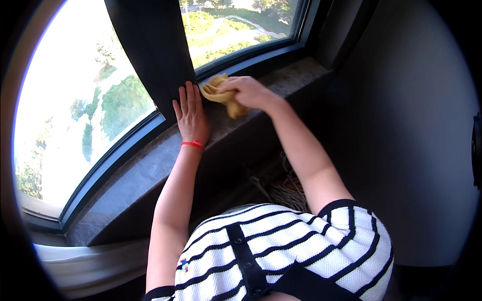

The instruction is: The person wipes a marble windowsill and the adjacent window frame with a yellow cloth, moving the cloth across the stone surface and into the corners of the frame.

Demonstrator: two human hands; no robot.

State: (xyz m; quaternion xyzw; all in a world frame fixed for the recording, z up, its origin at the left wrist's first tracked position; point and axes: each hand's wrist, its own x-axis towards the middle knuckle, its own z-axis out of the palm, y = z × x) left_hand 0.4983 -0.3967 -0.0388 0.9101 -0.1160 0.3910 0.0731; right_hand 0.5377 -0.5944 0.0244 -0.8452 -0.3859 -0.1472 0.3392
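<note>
My right hand (246, 91) grips a yellow cloth (222, 94), which bunches against the lower corner of the right window frame (248, 60) and hangs over the stone windowsill (226, 126). Just left of the cloth, my left hand (191, 113) rests flat with fingers extended on the base of the dark pillar (154, 49) between two windows. It holds nothing, and a red string bracelet circles its wrist.
The left window (86, 124) curves along the sill. A pale curtain (94, 259) lies at the lower left. At the right stands a plain grey wall (399, 131). Below the sill, dim stringy material (290, 192) shows beside my right arm.
</note>
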